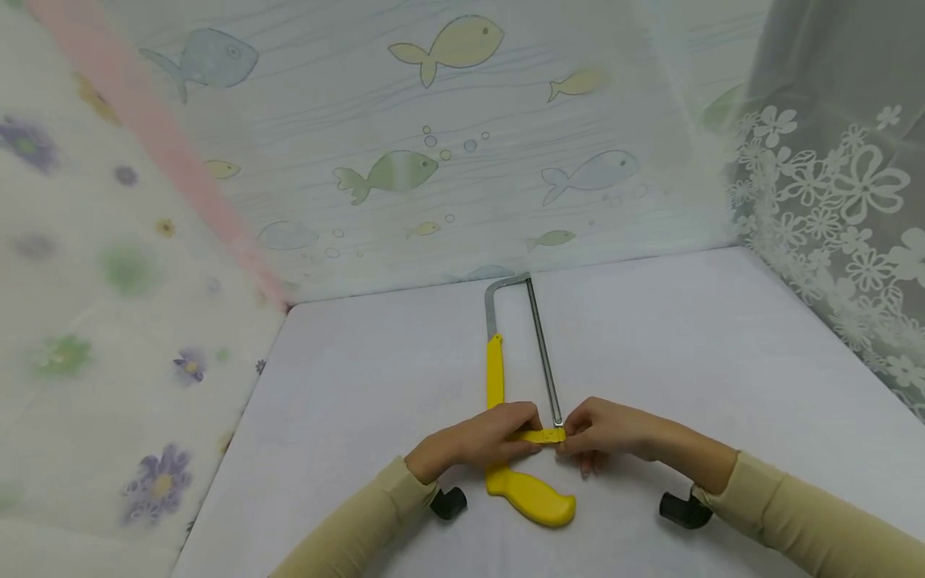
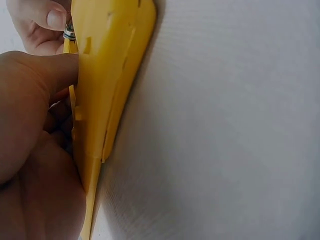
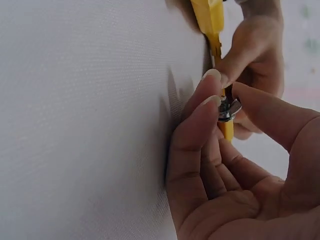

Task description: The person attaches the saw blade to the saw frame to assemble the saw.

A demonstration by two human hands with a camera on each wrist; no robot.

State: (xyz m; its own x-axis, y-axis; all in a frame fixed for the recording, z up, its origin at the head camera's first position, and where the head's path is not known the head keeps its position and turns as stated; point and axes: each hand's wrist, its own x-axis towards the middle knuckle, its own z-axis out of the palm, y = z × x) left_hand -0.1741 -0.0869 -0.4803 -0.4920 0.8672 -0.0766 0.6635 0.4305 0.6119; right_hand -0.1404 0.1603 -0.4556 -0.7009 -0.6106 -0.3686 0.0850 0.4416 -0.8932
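Note:
A hacksaw lies on the white table, its yellow handle (image 1: pixel 538 499) toward me and its grey metal frame (image 1: pixel 491 309) at the far end. The thin blade (image 1: pixel 543 345) runs along its right side. My left hand (image 1: pixel 480 437) grips the yellow body where it meets the short arm at the blade's near end. At that arm's tip, a small metal wing nut (image 3: pixel 229 110) sits between the thumb and fingers of my right hand (image 1: pixel 610 429), which pinch it. In the left wrist view, the left thumb presses against the yellow plastic (image 2: pixel 107 85).
The white tabletop (image 1: pixel 361 361) reaches back to a fish-print curtain (image 1: pixel 462 201). A flowered curtain (image 1: pixel 144 321) hangs on the left, a lace one (image 1: pixel 831 185) on the right. Black wrist-camera mounts (image 1: pixel 450 504) sit under both cuffs.

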